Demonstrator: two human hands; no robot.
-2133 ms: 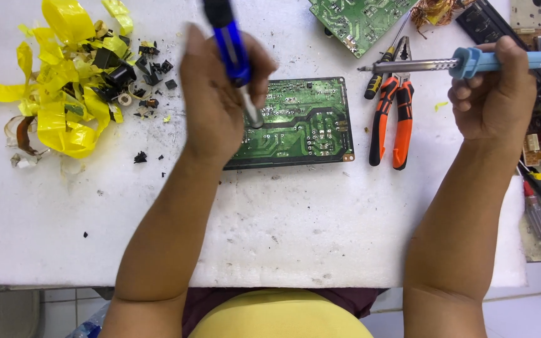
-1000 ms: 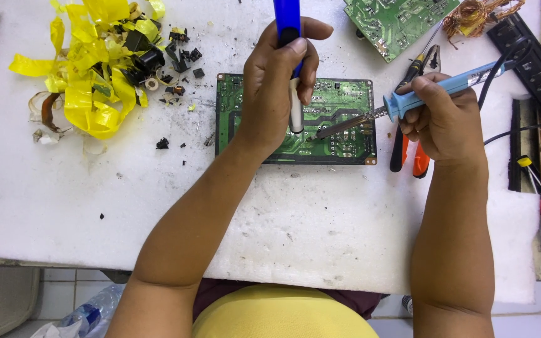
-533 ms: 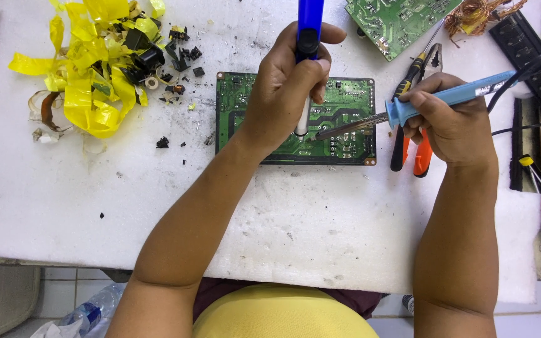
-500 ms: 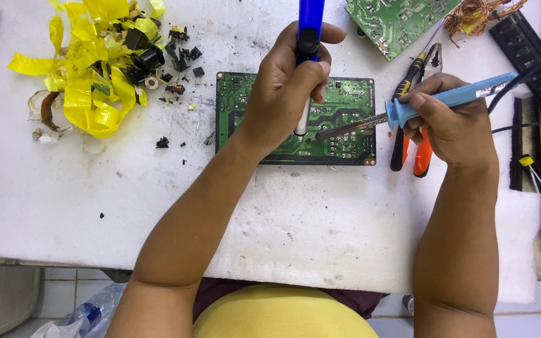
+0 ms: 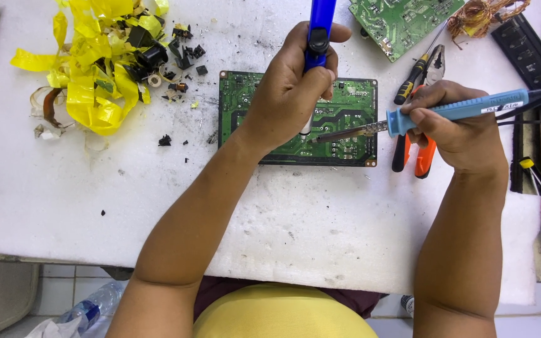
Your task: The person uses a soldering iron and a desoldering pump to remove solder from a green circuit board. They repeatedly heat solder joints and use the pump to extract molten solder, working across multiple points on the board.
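Left hand (image 5: 286,103) grips a blue desoldering pump (image 5: 318,31) upright, its nozzle on the green circuit board (image 5: 345,134) at frame centre. Right hand (image 5: 461,128) grips a blue soldering iron (image 5: 455,109), its tip meeting the nozzle, apparently at one joint. Pliers (image 5: 424,134) lie just right of the board; bare white surface (image 5: 320,219) lies below.

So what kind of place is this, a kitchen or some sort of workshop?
Most likely an electronics repair or salvage bench: a green circuit board under a soldering iron, pliers beside it, and pulled components in a heap.
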